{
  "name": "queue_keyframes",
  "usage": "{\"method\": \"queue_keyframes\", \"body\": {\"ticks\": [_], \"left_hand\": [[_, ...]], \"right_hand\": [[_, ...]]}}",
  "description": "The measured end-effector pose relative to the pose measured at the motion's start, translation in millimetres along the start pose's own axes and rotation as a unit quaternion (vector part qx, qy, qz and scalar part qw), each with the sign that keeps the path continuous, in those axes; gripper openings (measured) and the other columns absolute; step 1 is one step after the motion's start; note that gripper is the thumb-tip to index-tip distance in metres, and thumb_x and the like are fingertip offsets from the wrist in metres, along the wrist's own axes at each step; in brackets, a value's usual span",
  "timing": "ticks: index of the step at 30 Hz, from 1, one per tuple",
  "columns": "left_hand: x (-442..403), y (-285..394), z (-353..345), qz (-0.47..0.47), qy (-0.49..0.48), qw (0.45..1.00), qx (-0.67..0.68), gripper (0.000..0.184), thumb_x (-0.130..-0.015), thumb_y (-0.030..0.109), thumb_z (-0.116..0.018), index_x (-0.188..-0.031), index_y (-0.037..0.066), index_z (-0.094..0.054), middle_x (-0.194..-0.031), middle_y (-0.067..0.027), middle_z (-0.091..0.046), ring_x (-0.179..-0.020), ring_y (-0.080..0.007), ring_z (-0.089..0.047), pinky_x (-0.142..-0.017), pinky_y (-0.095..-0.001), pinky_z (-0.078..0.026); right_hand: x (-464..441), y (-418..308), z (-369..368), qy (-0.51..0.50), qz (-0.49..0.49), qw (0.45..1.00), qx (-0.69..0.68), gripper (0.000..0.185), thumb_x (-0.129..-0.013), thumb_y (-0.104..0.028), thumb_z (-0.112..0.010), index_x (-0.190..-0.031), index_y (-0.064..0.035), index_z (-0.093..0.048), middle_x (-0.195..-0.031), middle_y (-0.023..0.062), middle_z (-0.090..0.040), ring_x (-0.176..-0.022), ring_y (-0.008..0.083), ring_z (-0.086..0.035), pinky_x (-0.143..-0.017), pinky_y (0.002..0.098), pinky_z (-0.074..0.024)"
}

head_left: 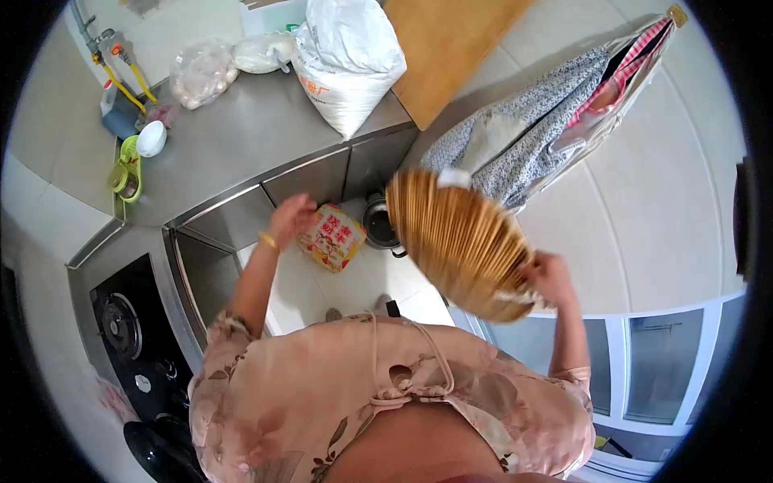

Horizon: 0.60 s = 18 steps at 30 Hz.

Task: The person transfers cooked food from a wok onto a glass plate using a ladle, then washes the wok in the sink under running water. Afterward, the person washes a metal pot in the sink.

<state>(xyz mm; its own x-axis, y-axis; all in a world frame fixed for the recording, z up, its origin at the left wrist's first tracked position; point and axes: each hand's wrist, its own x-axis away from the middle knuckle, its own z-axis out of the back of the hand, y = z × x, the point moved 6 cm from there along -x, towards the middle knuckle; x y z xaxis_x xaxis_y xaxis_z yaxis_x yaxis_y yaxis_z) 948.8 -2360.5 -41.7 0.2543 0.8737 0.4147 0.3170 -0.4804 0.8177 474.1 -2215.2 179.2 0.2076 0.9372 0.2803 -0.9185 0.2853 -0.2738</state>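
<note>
A round golden-brown mat of thin stalks laid side by side (pixel 451 241) hangs tilted in the air in front of the wall. My right hand (pixel 549 279) is closed on its lower right edge, and the mat is slightly blurred by motion. My left hand (pixel 293 217), with a yellow bangle at the wrist, reaches forward with loosely stretched fingers and holds nothing. It is nearest to a red, yellow and white printed package (pixel 332 238) low down near the floor. Beside that package is a dark pot (pixel 379 224), partly hidden behind the mat.
A steel counter (pixel 233 145) runs along the far side, bearing a large white sack (pixel 350 64), plastic bags (pixel 203 72) and a white bowl (pixel 151 138). A wooden board (pixel 451 48) leans by the wall. Hanging cloths (pixel 523 121) are at right, a gas stove (pixel 133 330) at left.
</note>
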Motion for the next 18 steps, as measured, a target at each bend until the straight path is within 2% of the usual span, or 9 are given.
{"method": "queue_keyframes", "body": {"ticks": [2,4,6,8,11,12,14,15,18], "left_hand": [[-33,56,-17,-0.048,0.035,0.987,-0.149,0.053,-0.081,0.037,-0.06,-0.123,0.011,-0.042,-0.108,-0.0069,-0.054,-0.085,-0.0173,-0.057,-0.077,-0.0352,-0.047],[-93,98,-22,-0.207,0.063,0.939,-0.266,0.071,-0.072,0.041,-0.068,-0.127,0.006,-0.04,-0.116,-0.0129,-0.049,-0.103,-0.0231,-0.05,-0.084,-0.033,-0.043],[-102,162,-69,-0.316,0.1,0.852,-0.405,0.083,-0.064,0.044,-0.073,-0.129,0.006,-0.037,-0.126,-0.0169,-0.04,-0.115,-0.0284,-0.041,-0.093,-0.0356,-0.037],[-126,202,-102,-0.473,0.122,0.701,-0.52,0.092,-0.059,0.048,-0.074,-0.133,0.012,-0.032,-0.133,-0.0189,-0.031,-0.123,-0.0312,-0.031,-0.098,-0.045,-0.029],[-124,249,-168,-0.398,0.203,0.572,-0.688,0.1,-0.054,0.046,-0.077,-0.135,0.02,-0.026,-0.137,-0.0124,-0.027,-0.124,-0.0307,-0.029,-0.094,-0.0556,-0.029],[-139,253,-183,-0.386,0.189,0.523,-0.736,0.102,-0.052,0.048,-0.077,-0.136,0.022,-0.025,-0.138,-0.0099,-0.025,-0.126,-0.0296,-0.025,-0.095,-0.0585,-0.025],[-180,263,-212,-0.35,0.156,0.418,-0.823,0.108,-0.048,0.052,-0.077,-0.136,0.026,-0.021,-0.142,-0.0049,-0.021,-0.132,-0.0275,-0.017,-0.096,-0.0644,-0.016],[-194,263,-221,-0.316,0.136,0.385,-0.856,0.111,-0.047,0.053,-0.077,-0.137,0.024,-0.019,-0.143,0.0009,-0.019,-0.133,-0.0223,-0.014,-0.098,-0.0641,-0.009],[-244,251,-230,-0.257,0.065,0.267,-0.926,0.114,-0.047,0.053,-0.077,-0.138,0.021,-0.017,-0.143,0.0012,-0.019,-0.133,-0.0215,-0.012,-0.099,-0.0639,-0.005]], "right_hand": [[11,-28,46,0.099,0.022,0.968,-0.231,0.018,-0.08,-0.015,-0.061,-0.088,0.0018,-0.06,-0.071,0.0095,-0.063,-0.063,0.0146,-0.056,-0.058,0.0298,-0.045],[5,-33,79,0.187,0.095,0.926,-0.313,0.022,-0.084,-0.015,-0.057,-0.092,0.0054,-0.058,-0.08,0.0077,-0.062,-0.072,0.0089,-0.053,-0.062,0.0256,-0.0438],[-3,-60,108,0.281,0.133,0.881,-0.358,0.025,-0.085,-0.017,-0.058,-0.094,0.0061,-0.057,-0.085,0.0082,-0.062,-0.077,0.0093,-0.053,-0.068,0.0244,-0.0431],[-18,-79,129,0.332,0.117,0.882,-0.314,0.027,-0.084,-0.018,-0.058,-0.097,0.0061,-0.057,-0.086,0.0087,-0.062,-0.078,0.0097,-0.053,-0.07,0.0235,-0.0425],[-57,-99,139,0.402,0.159,0.838,-0.333,0.029,-0.084,-0.019,-0.059,-0.099,0.0054,-0.058,-0.087,0.0094,-0.063,-0.078,0.0112,-0.053,-0.071,0.024,-0.0424],[-71,-104,138,0.424,0.186,0.812,-0.355,0.029,-0.084,-0.019,-0.059,-0.099,0.0051,-0.058,-0.087,0.0096,-0.063,-0.078,0.0118,-0.053,-0.071,0.0245,-0.0424],[-106,-113,133,0.47,0.173,0.815,-0.293,0.028,-0.083,-0.02,-0.06,-0.096,0.0042,-0.059,-0.085,0.0111,-0.064,-0.076,0.0137,-0.054,-0.071,0.0266,-0.0427],[-122,-112,129,0.464,0.179,0.811,-0.308,0.026,-0.083,-0.02,-0.06,-0.094,0.004,-0.06,-0.083,0.0127,-0.065,-0.074,0.0141,-0.054,-0.071,0.0281,-0.0429],[-155,-109,117,0.422,0.135,0.83,-0.339,0.024,-0.082,-0.018,-0.06,-0.092,0.0041,-0.06,-0.079,0.0129,-0.064,-0.07,0.0132,-0.053,-0.068,0.0276,-0.043]]}}
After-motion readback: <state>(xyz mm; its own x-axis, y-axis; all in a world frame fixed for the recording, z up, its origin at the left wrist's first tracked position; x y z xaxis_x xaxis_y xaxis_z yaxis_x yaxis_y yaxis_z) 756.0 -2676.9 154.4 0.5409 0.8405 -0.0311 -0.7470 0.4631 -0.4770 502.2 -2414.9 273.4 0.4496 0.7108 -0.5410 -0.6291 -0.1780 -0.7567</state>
